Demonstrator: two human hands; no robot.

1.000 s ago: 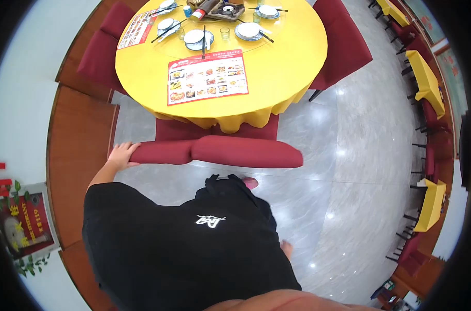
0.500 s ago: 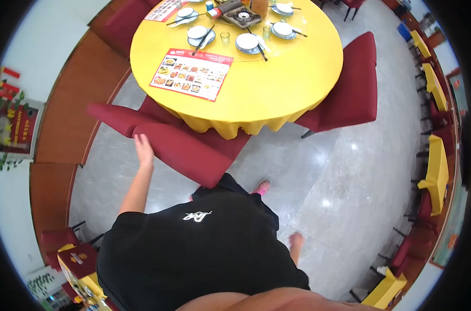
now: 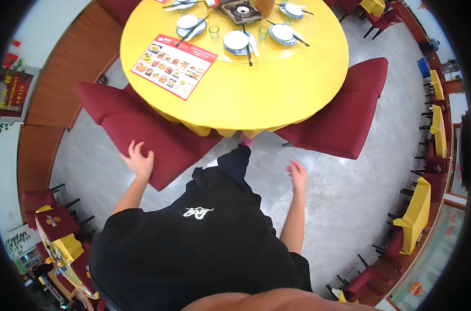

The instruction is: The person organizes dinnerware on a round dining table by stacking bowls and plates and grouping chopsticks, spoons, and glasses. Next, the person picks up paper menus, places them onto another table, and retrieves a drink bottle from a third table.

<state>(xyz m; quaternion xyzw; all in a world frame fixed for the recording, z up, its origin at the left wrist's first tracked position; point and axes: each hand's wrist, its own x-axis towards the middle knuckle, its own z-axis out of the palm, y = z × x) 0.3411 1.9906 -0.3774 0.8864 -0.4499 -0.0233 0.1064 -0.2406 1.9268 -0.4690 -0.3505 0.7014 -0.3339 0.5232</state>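
My left hand [image 3: 139, 160] is at the back of a dark red upholstered chair [image 3: 147, 142], with its fingers spread. Whether the palm presses on the fabric or only hovers over it, I cannot tell. Out to the other side, my right hand [image 3: 297, 175] hangs in the air above the grey floor, holding nothing, its fingers loosely bent and apart. The nearest seat to it is a second red chair [image 3: 344, 122] at the table's right. Between both chairs stands a round table with a yellow cloth [image 3: 240, 106], and a picture menu [image 3: 174, 66] lies at its left.
Plates [image 3: 236, 40] with chopsticks, small glasses [image 3: 214, 32] and a portable stove [image 3: 240, 11] are on the table. Wood panelling [image 3: 64, 78] runs along the left wall. More yellow-covered tables [image 3: 417, 215] with red chairs line the right side. Grey tiled floor [image 3: 339, 207] surrounds me.
I have come closer to the table, one foot now near its cloth. My left hand has shifted along the chair back towards me, fingers spreading. My right hand has risen forward from beside my body.
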